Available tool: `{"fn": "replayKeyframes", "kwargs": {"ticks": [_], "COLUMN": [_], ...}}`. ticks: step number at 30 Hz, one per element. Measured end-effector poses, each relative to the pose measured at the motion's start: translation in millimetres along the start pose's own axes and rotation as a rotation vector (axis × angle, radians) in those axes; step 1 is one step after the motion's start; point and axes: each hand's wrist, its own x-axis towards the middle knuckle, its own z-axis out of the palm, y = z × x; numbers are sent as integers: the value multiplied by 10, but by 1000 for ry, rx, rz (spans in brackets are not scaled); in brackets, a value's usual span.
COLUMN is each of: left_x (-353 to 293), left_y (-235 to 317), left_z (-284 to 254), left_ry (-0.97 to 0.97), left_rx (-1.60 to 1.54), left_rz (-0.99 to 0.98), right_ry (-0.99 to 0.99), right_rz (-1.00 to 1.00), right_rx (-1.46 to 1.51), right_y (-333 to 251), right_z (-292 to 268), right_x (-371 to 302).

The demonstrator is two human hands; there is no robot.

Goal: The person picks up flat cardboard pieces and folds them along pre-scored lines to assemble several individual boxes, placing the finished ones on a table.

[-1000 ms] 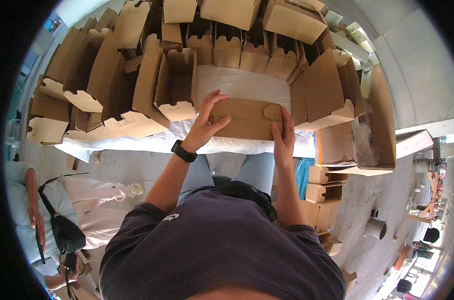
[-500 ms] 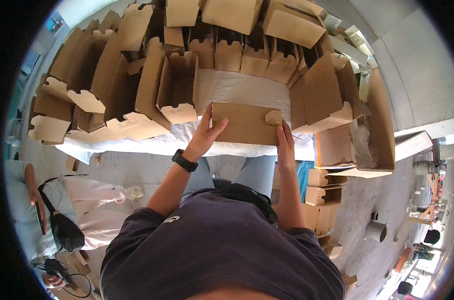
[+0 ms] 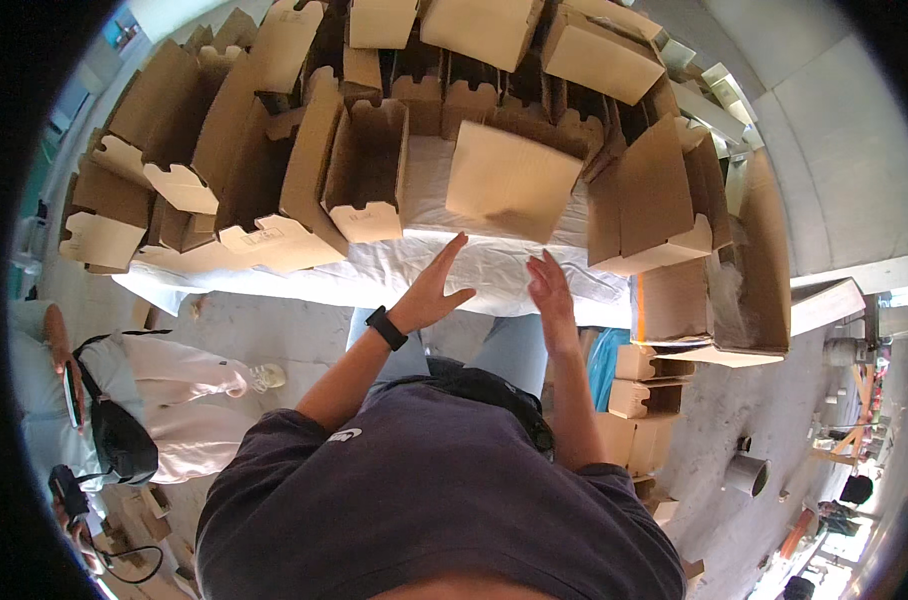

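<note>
A brown cardboard box [image 3: 511,184] sits tilted on the white cloth of the table, just beyond my hands, its plain side toward me and blurred along the lower edge. My left hand [image 3: 432,291], with a dark watch on the wrist, is open with fingers stretched toward the box's near left corner. Opposite it, my right hand [image 3: 551,297] is open too, fingers apart and slightly blurred, short of the box's near right corner. Neither hand touches the box. Nearest to the left hand stands an open-topped cardboard bin [image 3: 366,175].
Several open cardboard bins [image 3: 282,190] line the table's left and back, and more stand at the right [image 3: 649,200]. White cloth [image 3: 324,283] covers the table. Small boxes [image 3: 646,395] are stacked by my right side. A person with a black bag [image 3: 124,450] is at the left.
Both hands have let go of the cardboard box and opened. The box has moved away from me toward the back bins and turned, while my hands have drawn slightly back.
</note>
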Motion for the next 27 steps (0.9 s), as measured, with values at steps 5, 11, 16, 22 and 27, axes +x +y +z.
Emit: {"fn": "replayKeyframes", "kwargs": {"ticks": [5,11,16,22,27], "left_x": [13,-10,-62,-192,-216], "left_y": [10,-83,-80,-63,-95], "left_z": [15,-54,-36,-89,-118], "left_ry": [-35,40,-34,-57,13], "left_rx": [-22,-111,-99,-73,-106], "left_rz": [-35,-106,-94,-92,-121], "right_ry": [8,301,257,222,194], "right_rz": [-84,-548,-713,-635,-644], "right_rx": [-80,-707,-806,-871,-933], "right_y": [132,-280,-803,-799,-750], "right_z": [63,-36,17,-35,26], "right_x": [43,419,763,682,403]}}
